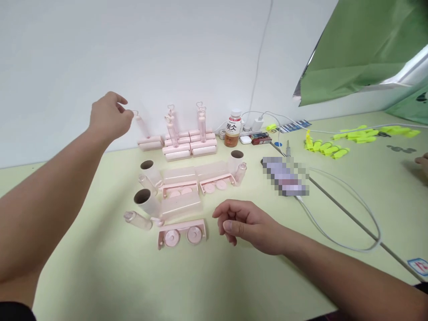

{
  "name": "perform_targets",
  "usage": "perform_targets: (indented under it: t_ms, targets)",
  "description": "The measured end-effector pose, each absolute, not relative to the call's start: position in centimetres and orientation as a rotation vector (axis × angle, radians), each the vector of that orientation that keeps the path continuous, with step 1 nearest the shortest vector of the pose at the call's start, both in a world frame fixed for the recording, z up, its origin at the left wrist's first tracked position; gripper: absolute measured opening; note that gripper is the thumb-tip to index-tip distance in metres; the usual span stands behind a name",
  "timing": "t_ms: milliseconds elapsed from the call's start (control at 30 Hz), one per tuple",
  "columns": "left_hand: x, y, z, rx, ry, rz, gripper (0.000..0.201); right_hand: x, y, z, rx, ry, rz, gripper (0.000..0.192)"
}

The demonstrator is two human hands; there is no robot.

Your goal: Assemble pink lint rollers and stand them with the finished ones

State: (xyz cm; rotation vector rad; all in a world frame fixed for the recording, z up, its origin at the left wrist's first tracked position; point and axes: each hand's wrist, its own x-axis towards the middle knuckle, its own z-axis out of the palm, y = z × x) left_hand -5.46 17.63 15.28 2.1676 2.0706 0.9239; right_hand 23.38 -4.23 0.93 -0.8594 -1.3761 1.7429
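Head view is showing the left hand [109, 117] pinching the top of a clear pink handle [142, 125] that is standing on an assembled roller [150, 142] near the wall. The right hand [247, 225] is hovering loosely curled, holding nothing, just beside a pink tray [182, 232] amid loose parts.

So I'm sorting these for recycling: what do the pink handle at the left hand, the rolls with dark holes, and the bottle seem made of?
The pink handle at the left hand looks like translucent glossy plastic: light passes through it. The rolls seem to be white paper wound on brown cardboard cores, matte. The bottle looks like clear plastic holding brown liquid, with a white cap and printed label.
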Motion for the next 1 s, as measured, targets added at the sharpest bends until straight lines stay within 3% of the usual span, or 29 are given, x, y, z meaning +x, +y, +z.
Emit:
perform_targets:
  t_ms: [167, 367, 567, 700, 800, 900, 1000]
  targets:
    - [-4.9, 9.4, 16.0, 2.305, 1.995, 0.369, 0.032, 22.9, -4.3, 0.7, -0.901, -1.445, 1.704, 0.026]
    - [-3.9, 4.6, 12.4, 2.399, 1.943, -0.219, 0.037, 22.5, -4.2, 0.6, -0.941, -1.496, 1.653, 0.025]
    - [-2.1, 4.8, 10.9, 2.359, 1.967, -0.355, 0.031, 22.1, -3.9, 0.6, -0.988, -1.553, 1.566, 0.023]
    - [-3.2, 3.9, 13.5, 2.358, 2.044, -0.200, 0.019, 22.2, -3.6, 0.7, -0.979, -1.551, 1.492, 0.024]
    - [-3.7, 1.3, 15.9, 2.315, 2.103, 0.286, 0.018, 22.3, -3.4, 0.8, -0.932, -1.564, 1.466, 0.028]
    - [-2.3, -2.0, 15.5, 2.177, 1.782, 0.798, 0.029, 22.2, -3.5, 0.6, -0.811, -1.577, 1.437, 0.049]
    - [0.4, -4.2, 11.9, 2.000, 1.263, 0.830, 0.035, 22.2, -3.6, 0.6, -0.634, -1.529, 1.335, 0.068]
